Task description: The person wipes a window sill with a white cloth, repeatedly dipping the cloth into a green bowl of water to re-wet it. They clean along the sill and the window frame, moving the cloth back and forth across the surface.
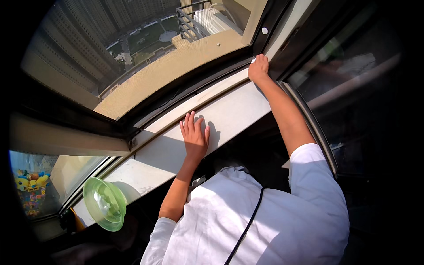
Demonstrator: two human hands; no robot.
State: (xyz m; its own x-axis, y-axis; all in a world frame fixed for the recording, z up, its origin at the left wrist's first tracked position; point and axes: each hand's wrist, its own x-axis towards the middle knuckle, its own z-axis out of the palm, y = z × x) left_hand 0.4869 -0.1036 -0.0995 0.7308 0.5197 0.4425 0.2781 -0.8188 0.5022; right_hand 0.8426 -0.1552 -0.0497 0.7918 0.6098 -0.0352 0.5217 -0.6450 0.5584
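My right hand (258, 69) is closed around a small piece of white cloth or tissue (253, 61), of which only a bit shows by the fingers. It presses into the right corner of the window frame (278, 41), where the track meets the side post. My left hand (195, 134) lies with fingers apart on the white window sill (232, 109), holding nothing. Between the sill and the glass runs the dark window track (185, 91). At the sill's left end stands a translucent green plastic basin (119, 198) with a white cloth (101, 202) inside.
Outside lies a beige ledge (185, 63) with a white air-conditioner unit (215, 23) behind a metal railing (187, 25); tall buildings and ground are far below. Colourful toys or stickers (31, 182) show at the left pane. A dark glass panel (351, 86) is on the right.
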